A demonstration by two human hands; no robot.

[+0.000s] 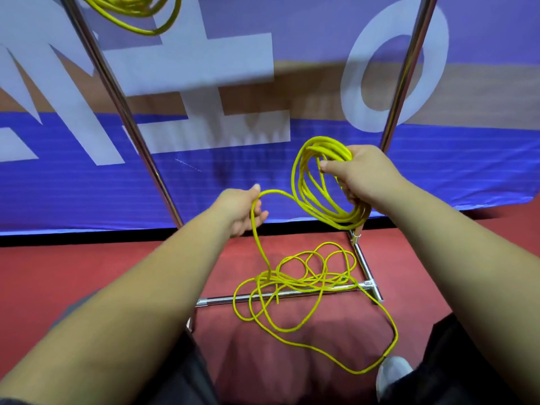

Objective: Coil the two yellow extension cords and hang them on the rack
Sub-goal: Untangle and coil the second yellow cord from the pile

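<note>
Dark trousers (181, 375) and a grey shoe (393, 372) fill the bottom edge, with both bare forearms reaching forward above a red floor (117, 273). The right hand (362, 173) is clenched round a bundle of loops of the yellow cord (346, 217), holding the coil up on edge in front of the rack's right upright. From that coil one strand arcs across to the left hand (242, 211), whose thumb and loosely curled fingers close round it. The strand then drops to the floor.

There the uncoiled remainder lies in a loose tangle (292, 280), draped over the low chrome crossbar of the rack (277, 296) near its right corner joint. One long loop of it swings out and ends just beside the shoe.

At the top left a second cord (137, 16), already coiled, hangs beside the rack's left upright. Its upper part is cut off by the frame, so what it hangs from cannot be seen.

Behind the rack stands a blue and violet banner (438, 171) crossed by a tan band. It bears very large white lettering: a ring like an "O" at the right, a cross-like shape in the middle and angular strokes at the left. No whole word can be read.
</note>
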